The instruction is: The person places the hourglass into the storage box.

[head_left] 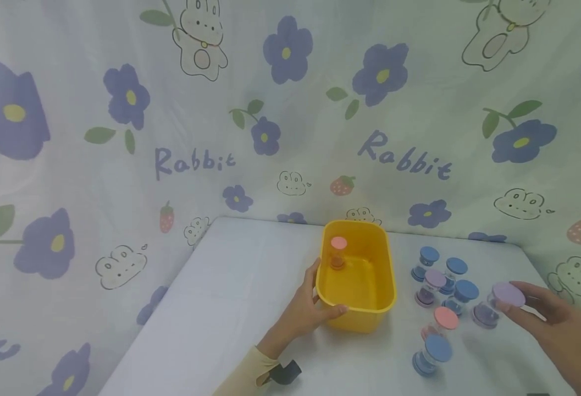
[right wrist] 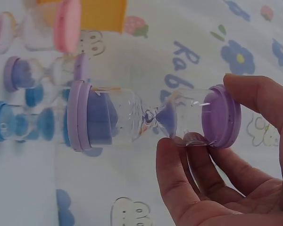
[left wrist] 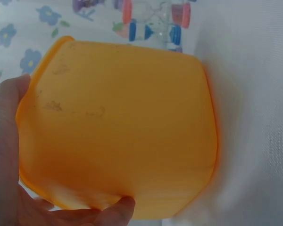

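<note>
In the head view my left hand (head_left: 307, 305) grips the near left corner of a yellow bin (head_left: 357, 320), thumb over the rim. Inside the bin, by its left wall, stands an hourglass with a pink cap (head_left: 339, 243). My right hand (head_left: 559, 324) pinches a purple-capped hourglass (head_left: 508, 295) by its top end; in the right wrist view purple sand (right wrist: 99, 117) lies mostly in its lower bulb. Whether its base touches the table I cannot tell. Left of it stand a pink hourglass (head_left: 446, 319), another purple hourglass (head_left: 435, 279) and several blue hourglasses (head_left: 437, 348).
A white-covered table (head_left: 241, 275) carries the bin and hourglasses. Behind it hangs a curtain (head_left: 315, 137) printed with flowers and rabbits. A dark strap end (head_left: 286, 373) sticks out at my left wrist.
</note>
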`<state>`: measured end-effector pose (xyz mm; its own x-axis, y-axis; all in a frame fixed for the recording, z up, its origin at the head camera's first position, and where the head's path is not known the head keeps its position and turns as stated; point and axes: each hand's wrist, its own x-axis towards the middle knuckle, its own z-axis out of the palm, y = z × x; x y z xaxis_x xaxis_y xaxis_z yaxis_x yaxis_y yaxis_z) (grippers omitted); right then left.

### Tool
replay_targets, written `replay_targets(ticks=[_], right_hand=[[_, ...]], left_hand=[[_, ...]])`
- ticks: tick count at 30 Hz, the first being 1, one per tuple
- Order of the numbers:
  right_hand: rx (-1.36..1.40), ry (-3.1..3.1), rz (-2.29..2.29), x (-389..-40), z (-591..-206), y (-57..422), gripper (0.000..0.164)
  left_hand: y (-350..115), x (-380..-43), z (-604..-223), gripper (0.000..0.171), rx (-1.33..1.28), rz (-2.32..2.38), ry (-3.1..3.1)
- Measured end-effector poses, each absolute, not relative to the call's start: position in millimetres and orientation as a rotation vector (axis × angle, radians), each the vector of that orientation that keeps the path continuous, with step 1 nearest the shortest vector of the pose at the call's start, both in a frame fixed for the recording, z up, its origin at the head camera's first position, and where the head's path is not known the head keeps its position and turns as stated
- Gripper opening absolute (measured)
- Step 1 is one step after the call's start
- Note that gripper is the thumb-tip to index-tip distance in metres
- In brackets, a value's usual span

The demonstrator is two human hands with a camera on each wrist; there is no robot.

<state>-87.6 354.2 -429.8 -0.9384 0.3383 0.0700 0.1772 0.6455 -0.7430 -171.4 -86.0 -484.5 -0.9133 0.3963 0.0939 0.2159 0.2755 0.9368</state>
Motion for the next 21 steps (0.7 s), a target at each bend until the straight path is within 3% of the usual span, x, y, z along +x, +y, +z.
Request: replay_targets(ticks=[5, 21], right_hand=[[-0.449, -2.68, 1.12, -91.7, -410.0, 341.7, 0.079], [-0.152, -2.444, 1.406, -106.3, -369.7, 310.9, 0.056]], left_hand=[[-86.5, -171.5, -484.7, 0.114, 0.566, 1.708, 2.374], [-85.3, -169.3, -484.9, 0.113, 0.538, 1.702, 2.381]])
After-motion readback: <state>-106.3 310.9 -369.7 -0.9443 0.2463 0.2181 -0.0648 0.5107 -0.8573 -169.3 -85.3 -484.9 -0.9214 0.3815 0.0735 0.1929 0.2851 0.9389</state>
